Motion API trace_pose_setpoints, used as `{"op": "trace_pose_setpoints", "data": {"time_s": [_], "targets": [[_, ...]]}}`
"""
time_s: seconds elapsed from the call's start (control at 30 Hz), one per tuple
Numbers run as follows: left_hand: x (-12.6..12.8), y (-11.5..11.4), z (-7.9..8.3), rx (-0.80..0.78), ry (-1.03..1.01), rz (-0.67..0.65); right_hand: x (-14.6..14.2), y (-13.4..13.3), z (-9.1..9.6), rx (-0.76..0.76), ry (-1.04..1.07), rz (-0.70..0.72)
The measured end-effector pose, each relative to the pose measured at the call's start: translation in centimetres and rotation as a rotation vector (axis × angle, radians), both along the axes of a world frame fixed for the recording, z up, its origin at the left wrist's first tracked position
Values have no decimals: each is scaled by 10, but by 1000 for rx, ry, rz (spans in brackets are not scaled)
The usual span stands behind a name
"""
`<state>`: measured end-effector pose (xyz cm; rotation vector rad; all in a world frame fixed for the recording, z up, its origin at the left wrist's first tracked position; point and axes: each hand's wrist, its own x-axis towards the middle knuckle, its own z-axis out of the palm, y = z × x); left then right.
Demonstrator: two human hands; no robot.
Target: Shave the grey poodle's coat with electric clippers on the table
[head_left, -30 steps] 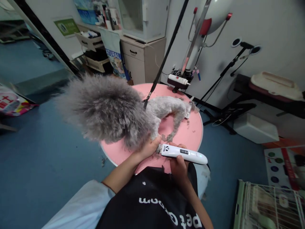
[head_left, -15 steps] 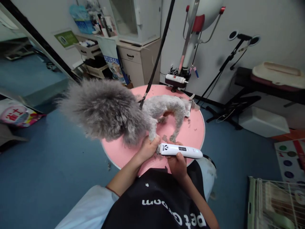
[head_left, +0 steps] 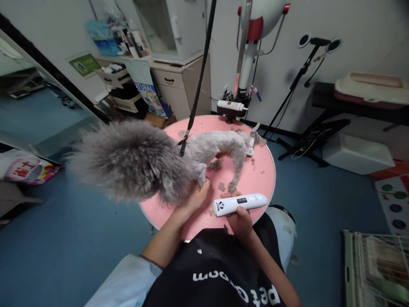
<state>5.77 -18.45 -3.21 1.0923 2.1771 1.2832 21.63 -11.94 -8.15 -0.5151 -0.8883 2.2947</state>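
Note:
A grey dog (head_left: 212,144) stands on the round pink grooming table (head_left: 204,221). Its head (head_left: 128,157) is a big puff of long fur, while the body is clipped short. My left hand (head_left: 198,196) is closed around the lower part of a front leg; the paw is hidden in it. White hair clippers (head_left: 240,204) lie in my right hand (head_left: 241,219), thumb on top and fingers beneath. Their blade end points left toward my left hand, a short gap from it. A black leash (head_left: 202,70) runs up from the dog's neck area.
Fur tufts (head_left: 221,186) lie on the table. A white tube (head_left: 230,105) rests on a holder at the table's back edge, beside a dryer stand (head_left: 246,76). Cabinets (head_left: 172,85) stand behind, a wire cage (head_left: 377,268) at lower right.
The clippers have come away from the held leg and tilted, blade end lower. My left hand has shifted slightly up and left with the leg. The dog's head sits a little lower and farther left.

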Motion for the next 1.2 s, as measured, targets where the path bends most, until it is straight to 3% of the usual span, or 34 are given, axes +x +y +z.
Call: {"op": "trace_pose_setpoints", "data": {"time_s": [0.2, 0.4, 0.53, 0.73, 0.83, 0.93, 1.03, 1.2], "targets": [[-4, 2, -8, -73, 106, 14, 0, 9, -11, -22, -19, -88], [-5, -9, -31, 22, 94, -40, -3, 25, -7, 85, -111, -158], [-9, -17, -37, 22, 79, -128, -16, 46, 5, 246, -198, -70], [-10, -20, -33, 62, 72, -264, -38, 67, 36, 565, -227, 123], [-12, -20, -34, 72, 55, -270, -40, 69, 44, 692, -212, 108], [-13, -21, -39, 73, 26, -251, -37, 66, 41, 671, -189, 57], [-12, -21, -42, 88, -18, -221, -33, 60, 36, 638, -158, 109], [-10, -19, -38, 72, -70, -180, -28, 51, 27, 554, -114, 79]]}}
